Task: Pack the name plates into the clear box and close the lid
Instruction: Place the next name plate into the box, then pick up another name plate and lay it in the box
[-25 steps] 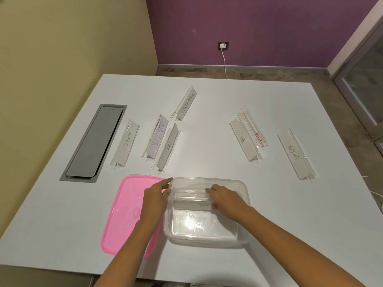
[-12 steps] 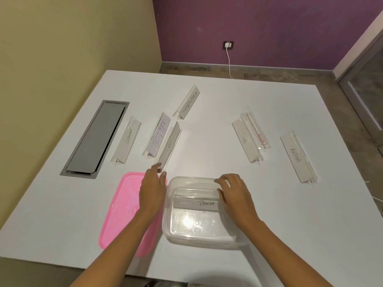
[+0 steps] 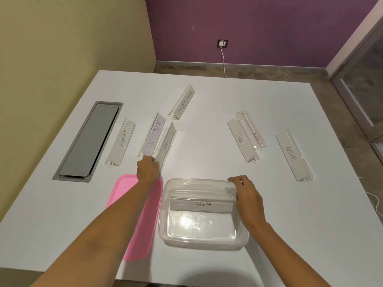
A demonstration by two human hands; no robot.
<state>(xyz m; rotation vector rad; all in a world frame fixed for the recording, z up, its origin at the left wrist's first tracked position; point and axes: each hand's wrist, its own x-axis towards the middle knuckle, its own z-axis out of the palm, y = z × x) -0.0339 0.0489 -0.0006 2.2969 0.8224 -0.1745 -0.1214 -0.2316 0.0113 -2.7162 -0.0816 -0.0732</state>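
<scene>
Name plates (image 3: 122,142), clear acrylic with handwritten labels; left grip (image 3: 148,169) unclear, right grip (image 3: 246,194) loose on box (image 3: 202,244).

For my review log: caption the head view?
Left hand reaches the BUTTER plate; right hand steadies the clear box.

Hand-written words can be read on the clear plastic name plates: PANDA (image 3: 203,204), ELEPHANT (image 3: 123,138), BUTTER (image 3: 154,137), SUPERMAN (image 3: 183,104), DOG (image 3: 239,137), ALPHA (image 3: 291,153).
</scene>
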